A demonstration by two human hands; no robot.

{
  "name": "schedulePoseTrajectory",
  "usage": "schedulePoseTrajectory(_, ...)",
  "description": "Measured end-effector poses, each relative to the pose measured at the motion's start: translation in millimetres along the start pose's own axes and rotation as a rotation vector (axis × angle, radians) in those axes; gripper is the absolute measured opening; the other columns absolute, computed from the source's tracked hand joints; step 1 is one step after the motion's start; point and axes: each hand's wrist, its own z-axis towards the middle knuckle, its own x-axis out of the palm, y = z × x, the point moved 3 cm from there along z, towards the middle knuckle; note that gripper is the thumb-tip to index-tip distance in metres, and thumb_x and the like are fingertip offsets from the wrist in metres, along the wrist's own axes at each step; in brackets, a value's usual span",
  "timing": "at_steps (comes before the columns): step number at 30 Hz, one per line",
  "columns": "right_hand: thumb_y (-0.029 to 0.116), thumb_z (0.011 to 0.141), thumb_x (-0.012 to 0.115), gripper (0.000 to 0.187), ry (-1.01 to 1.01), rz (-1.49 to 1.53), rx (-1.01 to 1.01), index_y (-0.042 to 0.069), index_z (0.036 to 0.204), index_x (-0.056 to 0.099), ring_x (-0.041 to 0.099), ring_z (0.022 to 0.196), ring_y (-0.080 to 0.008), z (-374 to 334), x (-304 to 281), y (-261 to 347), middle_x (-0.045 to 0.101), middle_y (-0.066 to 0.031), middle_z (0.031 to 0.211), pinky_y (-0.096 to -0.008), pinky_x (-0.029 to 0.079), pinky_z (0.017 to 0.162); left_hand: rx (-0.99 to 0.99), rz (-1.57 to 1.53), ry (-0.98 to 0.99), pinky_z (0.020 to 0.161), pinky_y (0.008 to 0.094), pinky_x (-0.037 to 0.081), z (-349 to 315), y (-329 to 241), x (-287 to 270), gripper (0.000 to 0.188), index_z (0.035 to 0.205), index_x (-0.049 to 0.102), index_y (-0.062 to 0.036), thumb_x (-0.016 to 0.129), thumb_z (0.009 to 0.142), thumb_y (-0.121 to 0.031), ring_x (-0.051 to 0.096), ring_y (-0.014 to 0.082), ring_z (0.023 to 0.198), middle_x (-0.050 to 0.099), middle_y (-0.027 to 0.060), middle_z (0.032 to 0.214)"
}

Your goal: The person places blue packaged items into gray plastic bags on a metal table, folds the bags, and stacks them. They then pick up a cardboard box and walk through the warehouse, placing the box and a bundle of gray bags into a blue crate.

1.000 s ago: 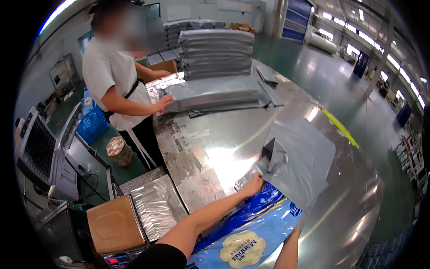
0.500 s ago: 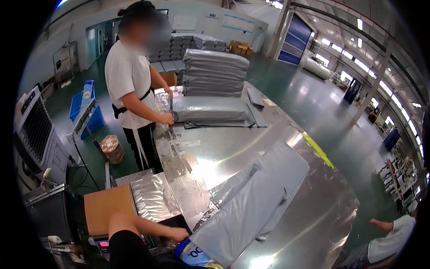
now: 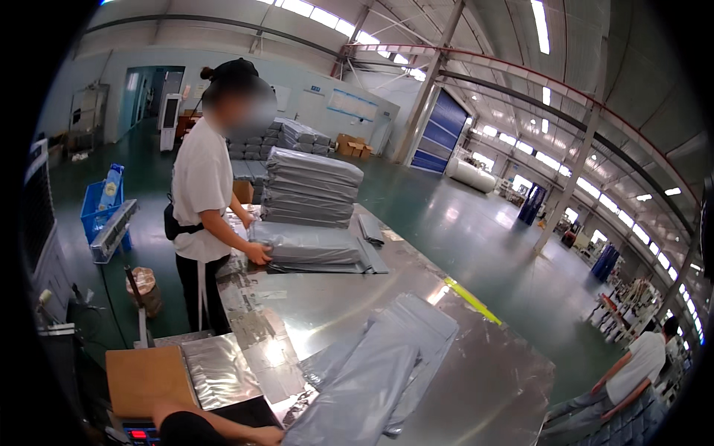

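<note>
The blue pack's end has dropped below the view; most of it seems inside the grey plastic bag [image 3: 361, 383] on the shiny metal table [image 3: 483, 383]. The left hand [image 3: 266, 435] is at the bag's near end, I can't tell if gripping; the right hand is out of sight.

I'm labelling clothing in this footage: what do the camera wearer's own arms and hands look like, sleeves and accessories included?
The left arm wears a plain black sleeve that leaves the left forearm uncovered. The left hand is ungloved, and no watch, bracelet or marking can be made out. The right hand and arm are out of view.
</note>
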Motion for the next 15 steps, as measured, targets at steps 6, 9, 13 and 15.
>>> schedulePoseTrajectory(6, 0.032, 0.087, 0.049, 0.036, -0.479, 0.06, 0.013, 0.001, 0.076, 0.063, 0.059, 0.071, -0.0392, 29, -100, -2, 0.063, -0.023, 0.075, -0.051, 0.045, 0.065, -0.13, -0.272, -0.32, 0.064, 0.0438, 0.05, 105, -84, -58, 0.035, 0.083, 0.064, -0.0026, 0.052, 0.085, -0.035, 0.066, 0.0337, 0.072, 0.066, 0.0166, 0.074)
schedulePoseTrajectory(9, 0.035, 0.089, 0.048, 0.04, -0.341, -0.008, 0.063, 0.001, 0.076, 0.065, 0.06, 0.076, -0.0404, 14, -95, -36, 0.063, -0.0243, 0.078, -0.0506, 0.046, 0.068, -0.185, -0.228, -0.206, 0.064, 0.0385, 0.05, 106, -58, -23, 0.032, 0.086, 0.062, -0.0041, 0.05, 0.09, -0.034, 0.065, 0.0262, 0.067, 0.064, 0.0126, 0.068)
schedulePoseTrajectory(13, 0.033, 0.079, 0.064, 0.046, -0.226, 0.015, 0.357, -0.001, 0.11, 0.059, 0.061, 0.078, -0.0359, -31, -35, -96, 0.066, -0.0193, 0.087, -0.042, 0.049, 0.073, -0.369, -0.198, -0.057, 0.062, 0.0336, 0.052, 66, 52, 59, 0.04, 0.072, 0.068, -0.01, 0.054, 0.087, -0.044, 0.065, 0.0199, 0.061, 0.067, 0.0059, 0.066)
schedulePoseTrajectory(15, 0.032, 0.079, 0.063, 0.044, -0.291, 0.009, 0.269, 0.001, 0.11, 0.06, 0.061, 0.082, -0.0366, -36, -12, -62, 0.066, -0.02, 0.09, -0.043, 0.048, 0.076, -0.462, -0.654, -0.157, 0.063, 0.0322, 0.052, 52, 68, 88, 0.042, 0.072, 0.069, -0.0098, 0.058, 0.085, -0.049, 0.066, 0.0178, 0.061, 0.068, 0.004, 0.067)
